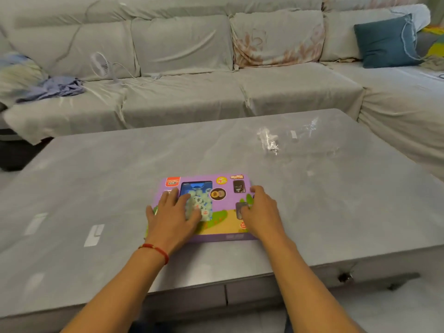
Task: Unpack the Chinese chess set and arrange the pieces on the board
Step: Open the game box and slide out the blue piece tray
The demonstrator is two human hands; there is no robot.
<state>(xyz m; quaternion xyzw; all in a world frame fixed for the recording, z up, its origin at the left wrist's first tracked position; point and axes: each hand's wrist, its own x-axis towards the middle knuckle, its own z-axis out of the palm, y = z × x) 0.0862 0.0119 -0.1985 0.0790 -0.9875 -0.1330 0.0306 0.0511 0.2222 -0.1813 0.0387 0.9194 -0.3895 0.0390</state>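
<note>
Now both hands (173, 216) flat on chess box (223, 207)

Grey table (96, 179), glossy top, light patches reflected left of the hands. Crumpled clear plastic wrap (276, 140) lies on it beyond the right hand, well apart. Behind the table, far past both hands: long sofa (182, 97) under a pale grey cover. Small white fan (102, 64) with trailing cord on the seat, up-left of the hands. Bundled blue cloth (57, 86) further left. Teal cushion (386, 42) far up-right, leaning on the backrest. Floral-print patch (264, 49) on one back cushion.
</note>
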